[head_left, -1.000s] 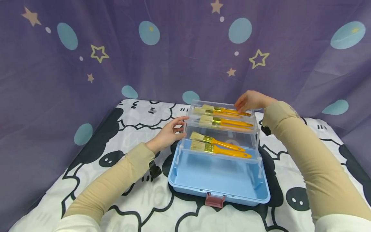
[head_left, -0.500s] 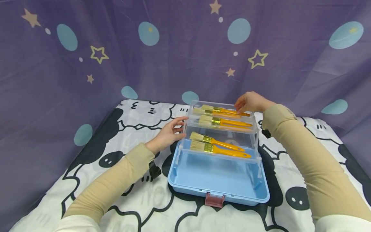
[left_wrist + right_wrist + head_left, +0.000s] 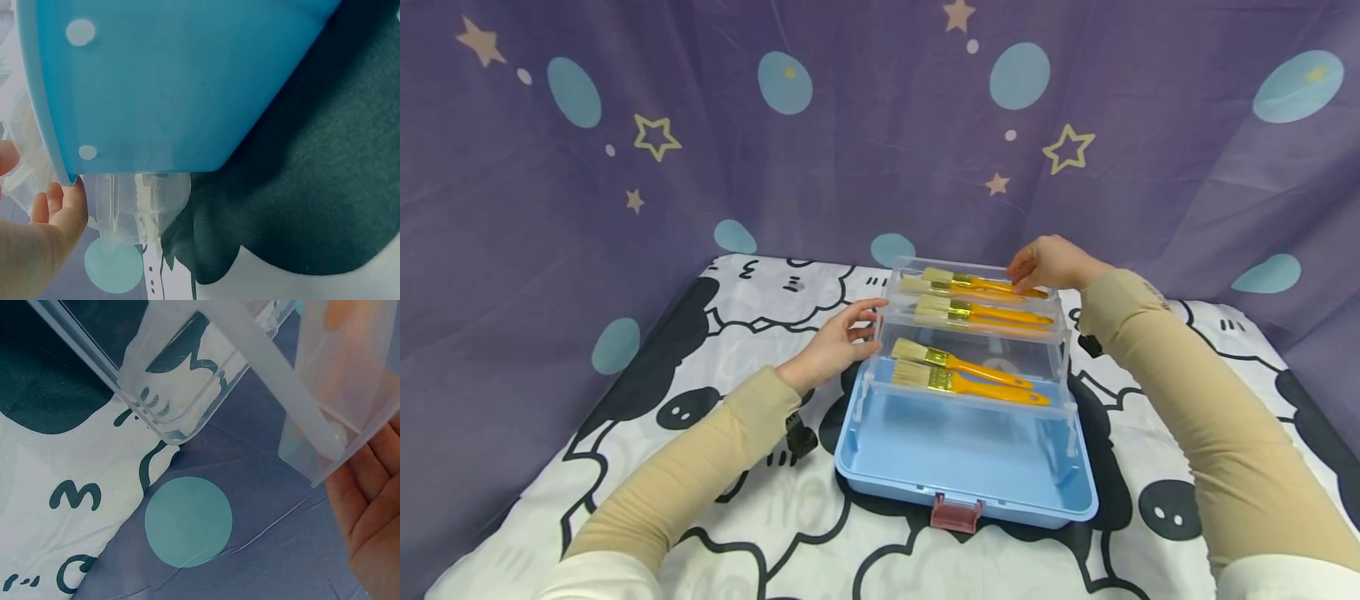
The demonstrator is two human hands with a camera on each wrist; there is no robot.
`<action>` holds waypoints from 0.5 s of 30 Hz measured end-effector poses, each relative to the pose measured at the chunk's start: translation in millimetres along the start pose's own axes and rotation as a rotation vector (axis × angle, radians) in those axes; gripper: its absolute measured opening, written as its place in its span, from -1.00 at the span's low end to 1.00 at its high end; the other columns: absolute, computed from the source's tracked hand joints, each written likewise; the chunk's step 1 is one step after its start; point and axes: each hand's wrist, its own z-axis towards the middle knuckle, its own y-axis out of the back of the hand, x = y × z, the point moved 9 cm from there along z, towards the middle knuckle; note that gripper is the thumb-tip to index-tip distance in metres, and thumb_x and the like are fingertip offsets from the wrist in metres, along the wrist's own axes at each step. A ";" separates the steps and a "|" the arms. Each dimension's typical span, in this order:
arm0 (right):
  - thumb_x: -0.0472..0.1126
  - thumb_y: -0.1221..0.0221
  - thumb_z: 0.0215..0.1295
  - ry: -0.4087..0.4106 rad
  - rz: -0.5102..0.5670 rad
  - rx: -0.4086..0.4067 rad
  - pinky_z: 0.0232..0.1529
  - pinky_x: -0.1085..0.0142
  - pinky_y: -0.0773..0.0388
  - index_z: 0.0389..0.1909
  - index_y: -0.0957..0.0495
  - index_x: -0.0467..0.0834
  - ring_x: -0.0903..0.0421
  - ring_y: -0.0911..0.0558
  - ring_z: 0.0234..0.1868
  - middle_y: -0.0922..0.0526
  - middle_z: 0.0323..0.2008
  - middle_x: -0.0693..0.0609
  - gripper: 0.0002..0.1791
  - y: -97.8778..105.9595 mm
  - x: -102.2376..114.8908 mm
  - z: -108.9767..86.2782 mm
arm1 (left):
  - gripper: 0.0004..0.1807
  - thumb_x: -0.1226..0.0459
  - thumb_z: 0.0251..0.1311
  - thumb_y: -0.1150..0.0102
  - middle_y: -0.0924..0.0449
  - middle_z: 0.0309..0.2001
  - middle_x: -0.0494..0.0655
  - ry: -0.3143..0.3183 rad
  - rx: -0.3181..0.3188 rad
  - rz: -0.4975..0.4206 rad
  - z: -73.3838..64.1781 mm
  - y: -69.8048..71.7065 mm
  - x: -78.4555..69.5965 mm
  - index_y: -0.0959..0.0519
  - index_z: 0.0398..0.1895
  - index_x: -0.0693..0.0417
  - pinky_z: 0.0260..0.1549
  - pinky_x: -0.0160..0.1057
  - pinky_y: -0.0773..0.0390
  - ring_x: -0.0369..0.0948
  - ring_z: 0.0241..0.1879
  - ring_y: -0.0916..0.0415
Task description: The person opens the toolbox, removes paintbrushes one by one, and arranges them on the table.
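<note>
A light blue storage box (image 3: 966, 504) stands open, its clear stepped trays (image 3: 887, 333) raised behind the base. Several paintbrushes with yellow handles and pale bristles lie in them; a flat paintbrush (image 3: 970, 387) is in the lowest tray. My left hand (image 3: 831, 346) rests its fingertips against the trays' left edge, thumb below the spread index finger. At the rear, my right hand (image 3: 1051, 262) reaches into the top tray and pinches the handle of the rearmost paintbrush (image 3: 992, 286). In the right wrist view, that hand (image 3: 378, 512) is partly hidden by a clear tray wall.
A pink latch (image 3: 956, 516) hangs on the box's front. The table has a black-and-white cartoon cloth (image 3: 805, 533). A purple curtain (image 3: 880, 133) with stars and blue ovals rises close behind the box. Small black items (image 3: 800, 436) show beneath the left wrist.
</note>
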 end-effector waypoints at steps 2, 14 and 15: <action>-0.33 -0.33 0.10 0.010 0.000 -0.006 -0.04 0.04 -0.52 -0.12 -0.65 -0.30 -0.07 -0.67 -0.14 -0.72 -0.22 -0.17 -0.71 0.1 0.6 0.0 | -0.30 0.53 0.23 -0.07 -0.15 0.28 0.14 0.000 0.002 -0.001 0.4 -0.2 0.0 -0.21 0.40 -0.13 0.07 -0.08 -0.46 0.06 0.25 -0.27; -0.36 -0.34 0.07 0.036 -0.011 -0.014 -0.21 0.13 -0.59 -0.05 -0.61 -0.30 -0.05 -0.66 -0.20 -0.70 -0.22 -0.20 -0.63 -2.0 5.1 -2.8 | -0.30 0.52 0.24 -0.07 -0.16 0.28 0.11 0.011 -0.001 -0.014 1.5 -0.2 2.2 -0.22 0.39 -0.16 0.06 -0.08 -0.47 0.04 0.24 -0.28; -0.37 -0.34 0.07 0.038 -0.015 -0.015 -0.22 0.13 -0.59 -0.04 -0.60 -0.30 -0.05 -0.66 -0.21 -0.70 -0.22 -0.19 -0.62 -2.4 5.7 -3.2 | -0.30 0.52 0.23 -0.07 -0.17 0.27 0.11 0.013 -0.001 -0.014 1.4 -0.1 2.4 -0.23 0.39 -0.17 0.06 -0.08 -0.47 0.04 0.24 -0.29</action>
